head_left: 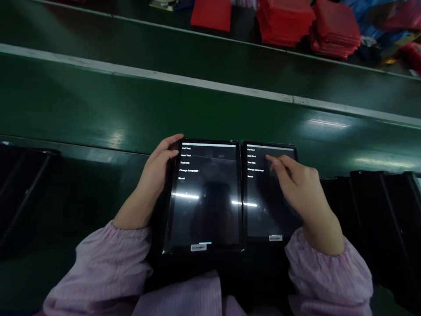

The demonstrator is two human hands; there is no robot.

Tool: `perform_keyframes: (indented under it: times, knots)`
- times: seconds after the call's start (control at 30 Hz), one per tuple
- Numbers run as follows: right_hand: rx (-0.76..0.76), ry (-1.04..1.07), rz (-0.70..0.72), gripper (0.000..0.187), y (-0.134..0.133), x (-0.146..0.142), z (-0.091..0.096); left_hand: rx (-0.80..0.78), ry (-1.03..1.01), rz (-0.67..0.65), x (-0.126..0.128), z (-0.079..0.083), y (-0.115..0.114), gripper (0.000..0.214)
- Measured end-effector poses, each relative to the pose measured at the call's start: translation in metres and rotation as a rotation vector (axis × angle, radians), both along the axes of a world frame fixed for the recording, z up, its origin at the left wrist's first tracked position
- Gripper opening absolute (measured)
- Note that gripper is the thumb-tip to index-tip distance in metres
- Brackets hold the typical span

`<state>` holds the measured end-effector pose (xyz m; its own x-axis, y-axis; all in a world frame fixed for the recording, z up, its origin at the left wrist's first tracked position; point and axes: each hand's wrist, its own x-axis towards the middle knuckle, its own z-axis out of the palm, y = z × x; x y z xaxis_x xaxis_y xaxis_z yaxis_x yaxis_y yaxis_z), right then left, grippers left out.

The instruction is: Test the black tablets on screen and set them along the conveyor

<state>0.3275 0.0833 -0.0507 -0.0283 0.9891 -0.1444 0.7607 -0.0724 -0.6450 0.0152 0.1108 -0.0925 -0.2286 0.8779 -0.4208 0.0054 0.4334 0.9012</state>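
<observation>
Two black tablets lie side by side, each with a lit menu on a dark screen and a small white barcode label on its lower edge. My left hand (158, 164) grips the upper left edge of the left tablet (207, 206), thumb at the screen's border and fingers around the top corner. Over the right tablet (259, 219) is my right hand (296, 182). Its index finger points at the screen beside the "Item Test" line, with the thumb close under it. Whether the fingertip touches the glass I cannot tell. Nothing is held in the right hand.
Beyond the tablets runs a green work surface with a pale strip (197, 83) across it. Stacks of red sheets or pouches (286, 19) stand at the far side. More dark, flat panels (378, 210) stand in a row at right, and others (23, 175) lie at left.
</observation>
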Motion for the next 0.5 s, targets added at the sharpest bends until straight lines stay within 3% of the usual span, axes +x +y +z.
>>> perform_keyframes:
  times: [0.2, 0.5]
  knots:
    - [0.036, 0.025, -0.043, 0.033, -0.001, 0.001, 0.007, -0.001, 0.047, -0.044, -0.003, -0.004, 0.003, 0.048]
    - [-0.066, 0.027, -0.028, 0.042, -0.004, 0.003, 0.018, -0.006, 0.119, -0.057, -0.002, 0.000, 0.000, 0.046]
